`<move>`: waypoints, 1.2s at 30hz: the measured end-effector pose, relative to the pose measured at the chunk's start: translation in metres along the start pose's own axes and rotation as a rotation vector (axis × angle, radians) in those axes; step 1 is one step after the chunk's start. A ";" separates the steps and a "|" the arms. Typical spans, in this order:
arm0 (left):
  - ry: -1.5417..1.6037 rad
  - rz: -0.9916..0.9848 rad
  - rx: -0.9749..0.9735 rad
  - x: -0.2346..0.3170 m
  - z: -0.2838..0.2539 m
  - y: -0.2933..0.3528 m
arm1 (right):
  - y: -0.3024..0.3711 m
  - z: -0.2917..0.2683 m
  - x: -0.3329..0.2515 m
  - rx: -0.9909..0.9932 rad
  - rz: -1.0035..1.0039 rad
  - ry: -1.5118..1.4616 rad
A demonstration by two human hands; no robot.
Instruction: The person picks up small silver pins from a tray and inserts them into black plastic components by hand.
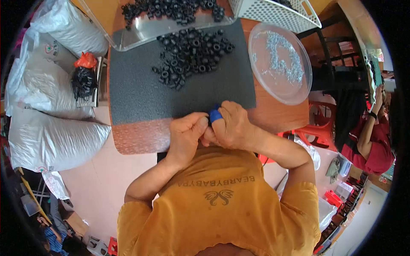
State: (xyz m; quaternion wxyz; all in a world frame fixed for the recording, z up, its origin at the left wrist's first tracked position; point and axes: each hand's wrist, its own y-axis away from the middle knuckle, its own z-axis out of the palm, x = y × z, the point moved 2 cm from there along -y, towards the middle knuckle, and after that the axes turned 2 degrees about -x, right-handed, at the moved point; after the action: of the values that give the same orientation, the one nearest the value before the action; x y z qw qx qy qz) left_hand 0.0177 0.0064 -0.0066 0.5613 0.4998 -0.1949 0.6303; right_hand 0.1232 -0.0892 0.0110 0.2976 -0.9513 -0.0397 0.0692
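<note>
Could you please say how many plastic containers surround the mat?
3: a clear bin at the far edge of the mat, a white basket beyond its right corner, and a round tray to its right.

A red plastic seat (327, 127) stands on pale floor (96, 181).

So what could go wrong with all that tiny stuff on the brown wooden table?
The round, clear plastic lid of tiny shiny bits sits by the table's right edge, so a bump might spill them. The loose pile of small black rings on the flat grey mat could scatter if knocked. And the left hand and right hand meet at the near edge, so anything slipping there might fall.
</note>
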 end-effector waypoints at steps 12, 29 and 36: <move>-0.091 0.027 -0.012 0.025 -0.009 -0.010 | -0.017 -0.002 0.004 0.069 0.065 0.013; -0.109 0.065 0.072 0.006 -0.012 -0.009 | -0.012 0.010 0.002 -0.090 0.070 -0.051; -0.058 0.155 -0.027 0.011 -0.019 -0.011 | -0.019 0.009 0.006 -0.008 0.146 -0.166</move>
State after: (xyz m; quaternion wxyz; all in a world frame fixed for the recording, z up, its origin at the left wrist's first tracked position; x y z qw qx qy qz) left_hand 0.0208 0.0304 -0.0087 0.5115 0.4938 -0.2576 0.6543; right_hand 0.1273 -0.0679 0.0143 0.2835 -0.9439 0.0046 0.1692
